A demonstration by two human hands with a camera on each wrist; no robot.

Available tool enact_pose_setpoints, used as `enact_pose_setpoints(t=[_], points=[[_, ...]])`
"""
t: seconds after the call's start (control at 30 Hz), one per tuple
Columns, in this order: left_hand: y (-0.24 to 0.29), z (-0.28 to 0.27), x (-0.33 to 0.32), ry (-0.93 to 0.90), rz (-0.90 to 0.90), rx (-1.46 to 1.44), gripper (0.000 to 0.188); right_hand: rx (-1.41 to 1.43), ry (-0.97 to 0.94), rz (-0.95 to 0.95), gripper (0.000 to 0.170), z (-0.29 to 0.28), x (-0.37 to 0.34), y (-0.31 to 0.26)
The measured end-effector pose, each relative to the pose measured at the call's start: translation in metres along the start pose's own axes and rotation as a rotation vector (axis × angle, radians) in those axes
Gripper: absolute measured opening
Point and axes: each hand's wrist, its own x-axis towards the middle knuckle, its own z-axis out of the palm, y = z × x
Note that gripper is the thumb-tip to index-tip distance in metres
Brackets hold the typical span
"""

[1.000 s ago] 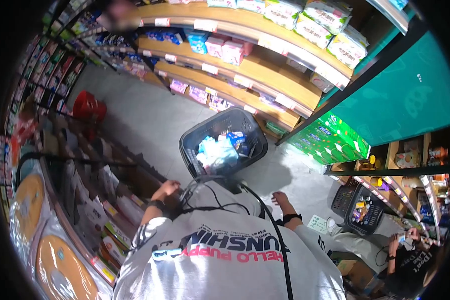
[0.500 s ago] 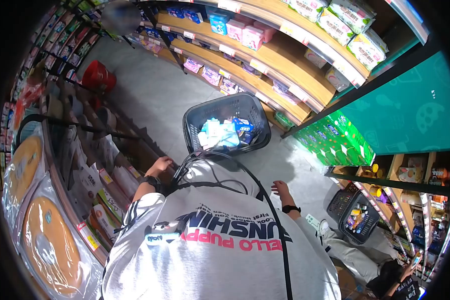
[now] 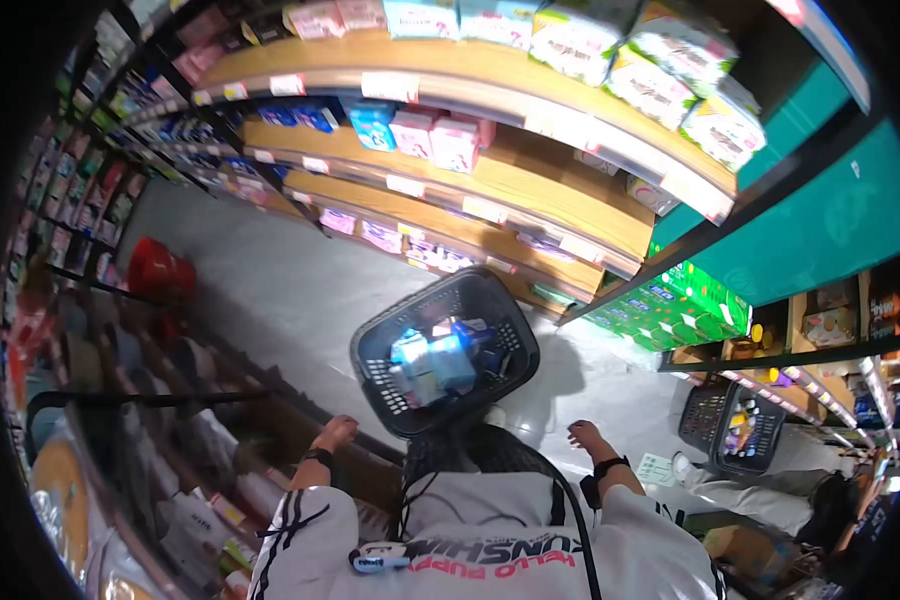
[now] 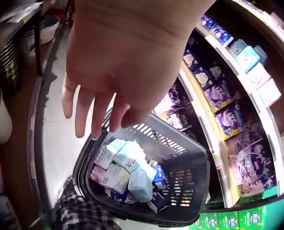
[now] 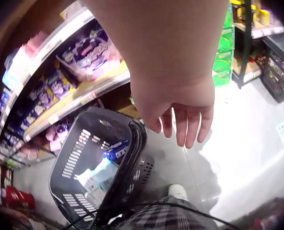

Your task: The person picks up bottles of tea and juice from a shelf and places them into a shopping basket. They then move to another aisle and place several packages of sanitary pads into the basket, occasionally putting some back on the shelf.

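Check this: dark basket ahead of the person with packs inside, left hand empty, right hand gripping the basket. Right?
One error: the right hand isn't gripping the basket; it's empty and apart from it, as the head view shows. The rest stands: dark basket ahead of the person, packs inside, left hand empty.

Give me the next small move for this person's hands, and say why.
I'd probably lower the left hand toward the rim of the black basket: it and the right hand both hold nothing, the head view shows both apart from the basket, and it stands just in front of the person with several packs inside.
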Motion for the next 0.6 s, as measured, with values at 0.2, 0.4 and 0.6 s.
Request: enact_pose_setpoints(t=[0.2,0.4,0.6], points=[[-0.067,0.076,0.116,0.031,-0.27,0.211,0.067,-0.779,0.119,-0.367,0.04,0.001,0.132,-0.055],[-0.12,0.161,0.156,0.252,-0.282,-0.346,0.078,-0.624,0.222,-0.362,0.098,0.033,0.206,-0.162],[-0.097,0.174,0.164,0.276,-0.424,-0.736,0.063,-0.66,0.372,-0.27,0.07,0.064,0.255,-0.181]])
